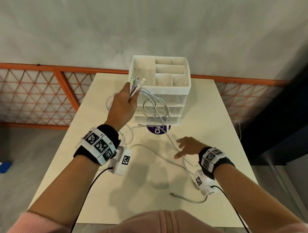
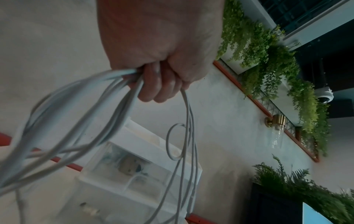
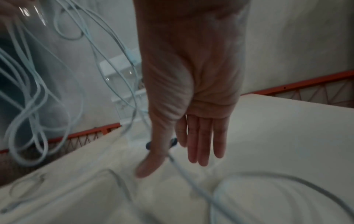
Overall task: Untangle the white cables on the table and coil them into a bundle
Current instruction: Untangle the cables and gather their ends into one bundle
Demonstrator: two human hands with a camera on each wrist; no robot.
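While left hand [image 1: 123,102] fists several white cables [image 1: 156,105] up high by their plug ends, prob. so loops hang free w/ slack trailing on the table [image 1: 212,116], right hand [image 1: 189,146] hovers low, fingers straight & slightly spread, over one strand.

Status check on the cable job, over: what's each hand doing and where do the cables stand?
Left hand raised, gripping gathered white cables, plugs up. Right hand open, fingers straight, low over loose strand on the table. Loops dangle before the drawer organizer; tangle remains.
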